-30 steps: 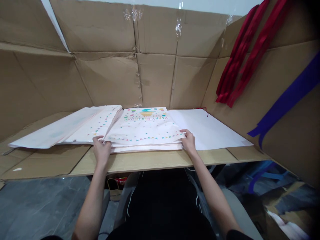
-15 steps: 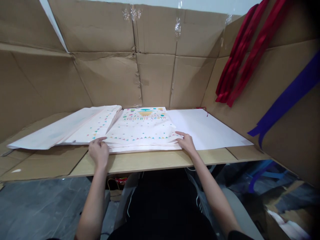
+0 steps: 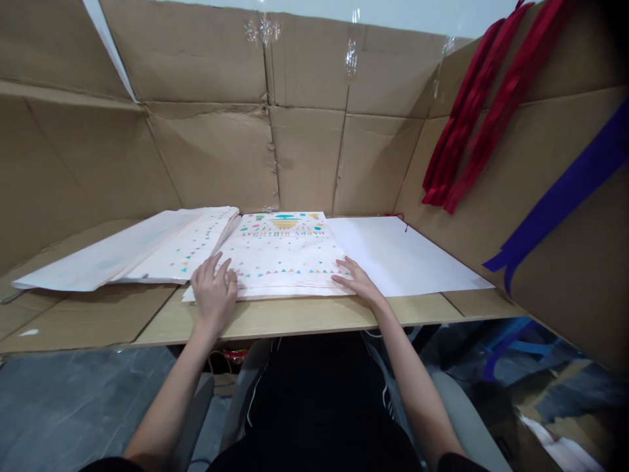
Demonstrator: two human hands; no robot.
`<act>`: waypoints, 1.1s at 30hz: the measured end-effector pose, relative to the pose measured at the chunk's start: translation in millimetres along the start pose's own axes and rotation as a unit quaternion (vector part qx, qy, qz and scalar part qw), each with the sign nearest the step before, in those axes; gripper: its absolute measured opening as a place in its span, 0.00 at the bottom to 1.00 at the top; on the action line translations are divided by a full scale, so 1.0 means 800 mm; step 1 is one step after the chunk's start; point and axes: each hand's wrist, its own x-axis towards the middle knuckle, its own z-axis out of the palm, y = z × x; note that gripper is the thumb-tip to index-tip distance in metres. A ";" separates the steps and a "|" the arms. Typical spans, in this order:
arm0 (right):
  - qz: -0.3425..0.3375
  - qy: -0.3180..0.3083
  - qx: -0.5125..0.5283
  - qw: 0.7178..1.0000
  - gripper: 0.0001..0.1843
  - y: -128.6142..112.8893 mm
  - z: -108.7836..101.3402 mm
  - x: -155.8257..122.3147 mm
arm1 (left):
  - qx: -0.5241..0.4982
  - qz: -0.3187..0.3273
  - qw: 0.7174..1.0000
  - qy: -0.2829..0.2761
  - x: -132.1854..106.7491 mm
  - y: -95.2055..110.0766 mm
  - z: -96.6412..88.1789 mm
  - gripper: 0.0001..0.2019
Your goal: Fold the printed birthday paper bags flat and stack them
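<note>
A flat stack of white paper bags printed with "HAPPY BIRTHDAY" and coloured triangles [image 3: 282, 252] lies on the wooden table [image 3: 304, 314] in front of me. My left hand [image 3: 213, 292] rests flat on the stack's near left corner, fingers spread. On the near right corner my right hand [image 3: 358, 280] lies flat with its fingers stretched out. Neither hand holds anything.
A second pile of the same bags [image 3: 132, 252] fans out to the left. A plain white sheet [image 3: 403, 252] lies to the right. Cardboard walls [image 3: 304, 137] enclose the table. Red ribbons [image 3: 472, 111] and a purple ribbon [image 3: 565, 196] hang on the right wall.
Both hands let go of the stack's near edges and moved up onto its top, fingers now flat. The lifted top bag has settled down onto the stack.
</note>
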 end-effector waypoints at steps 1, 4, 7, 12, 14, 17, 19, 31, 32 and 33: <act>0.000 -0.002 0.000 1.000 0.33 -0.001 0.000 0.000 | 0.005 0.009 0.999 -0.032 0.001 -0.001 0.003 0.19; 0.003 -0.022 -0.013 1.000 0.32 -0.002 0.000 -0.001 | 0.057 -0.035 0.989 -0.133 0.000 -0.003 0.009 0.22; -0.005 -0.034 -0.035 0.999 0.32 0.000 -0.001 -0.001 | 0.126 -0.080 0.970 -0.190 -0.003 0.001 0.006 0.24; -0.032 -0.026 -0.077 0.996 0.31 0.006 0.002 -0.003 | 0.164 -0.093 0.963 -0.193 -0.002 0.015 -0.005 0.22; -0.037 -0.031 -0.087 0.995 0.31 0.008 0.004 -0.004 | 0.165 -0.101 0.963 -0.188 -0.001 0.018 -0.006 0.22; -0.043 -0.037 -0.087 0.995 0.31 0.012 0.006 -0.005 | 0.161 -0.111 0.963 -0.185 -0.003 0.018 -0.003 0.21; -0.054 -0.031 -0.084 0.995 0.29 0.016 0.007 -0.004 | 0.159 -0.110 0.963 -0.187 -0.004 0.017 -0.001 0.21; -0.096 0.136 -0.024 0.986 0.18 0.028 0.009 0.008 | 0.272 -0.140 0.915 -0.263 0.118 -0.059 -0.029 0.23; -0.096 0.136 -0.019 0.986 0.18 0.028 0.009 0.008 | 0.278 -0.148 0.905 -0.286 0.127 -0.066 -0.027 0.23; -0.096 0.135 -0.015 0.986 0.17 0.027 0.010 0.007 | 0.282 -0.150 0.899 -0.300 0.133 -0.071 -0.025 0.22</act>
